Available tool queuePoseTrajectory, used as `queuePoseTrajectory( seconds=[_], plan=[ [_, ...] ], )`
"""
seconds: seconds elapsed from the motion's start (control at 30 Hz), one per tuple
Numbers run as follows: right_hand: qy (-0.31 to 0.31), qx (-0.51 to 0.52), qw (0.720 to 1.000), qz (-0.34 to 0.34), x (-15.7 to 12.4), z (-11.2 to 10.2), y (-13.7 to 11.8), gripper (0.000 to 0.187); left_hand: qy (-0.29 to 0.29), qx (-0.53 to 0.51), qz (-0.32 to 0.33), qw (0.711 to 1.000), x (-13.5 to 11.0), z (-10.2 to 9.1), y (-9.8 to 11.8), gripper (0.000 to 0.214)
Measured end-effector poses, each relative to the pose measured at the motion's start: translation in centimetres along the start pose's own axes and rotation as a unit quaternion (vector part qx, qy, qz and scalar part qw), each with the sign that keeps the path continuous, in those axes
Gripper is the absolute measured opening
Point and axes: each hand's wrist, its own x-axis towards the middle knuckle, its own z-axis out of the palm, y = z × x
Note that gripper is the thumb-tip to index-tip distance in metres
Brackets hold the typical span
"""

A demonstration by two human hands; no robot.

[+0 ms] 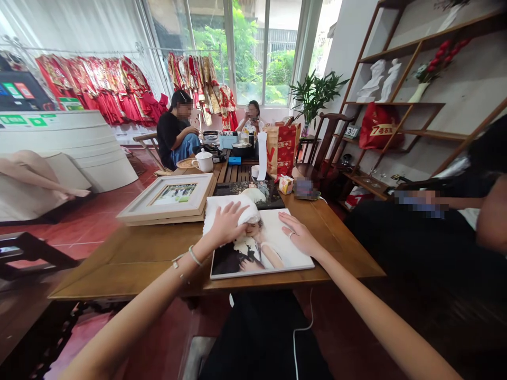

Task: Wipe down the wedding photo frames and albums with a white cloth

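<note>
A photo panel (pixel 277 253) printed with a couple in wedding clothes lies flat at the table's front edge. My left hand (pixel 228 221) rests on a white cloth (pixel 214 206) over the panel's upper left, fingers stretched and spread. Part of the picture is hidden beneath the cloth and that hand. On the panel's right side lies my right hand (pixel 303 236), flat with fingers extended and a ring on one finger. Just beyond, a dark photo panel (pixel 273 194) is partly covered. To the left sits a light wooden picture frame (pixel 130 208) on top of another.
The brown wooden table (pixel 158 269) also bears a white lidded cup (pixel 204 160), a red and tan paper bag (pixel 282 153) and a small box (pixel 285 184). Two people sit at the far end; another sits at right. A white cable (pixel 295 338) hangs near my lap.
</note>
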Motion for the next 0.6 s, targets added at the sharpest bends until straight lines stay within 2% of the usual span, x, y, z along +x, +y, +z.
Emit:
queuePoseTrajectory(
  seconds=[0.1,0.23,0.33,0.6],
  plan=[
    [0.005,0.0,1.0,-0.005,0.0,0.0,0.0,0.041,0.015,0.0,-0.019,1.0,1.3,0.5,-0.9,0.054],
    [0.008,-0.004,1.0,0.002,0.1,0.1,0.0,0.041,0.01,-0.004,-0.009,1.0,0.4,0.5,-0.6,0.055],
    [0.008,-0.005,1.0,0.005,0.1,0.1,-0.1,0.041,0.002,-0.006,0.011,1.0,-1.9,0.0,0.6,0.06],
    [0.008,-0.006,1.0,0.012,0.0,0.2,-0.2,0.041,-0.016,-0.011,0.047,0.999,-10.6,-0.7,5.0,0.081]
  ],
)
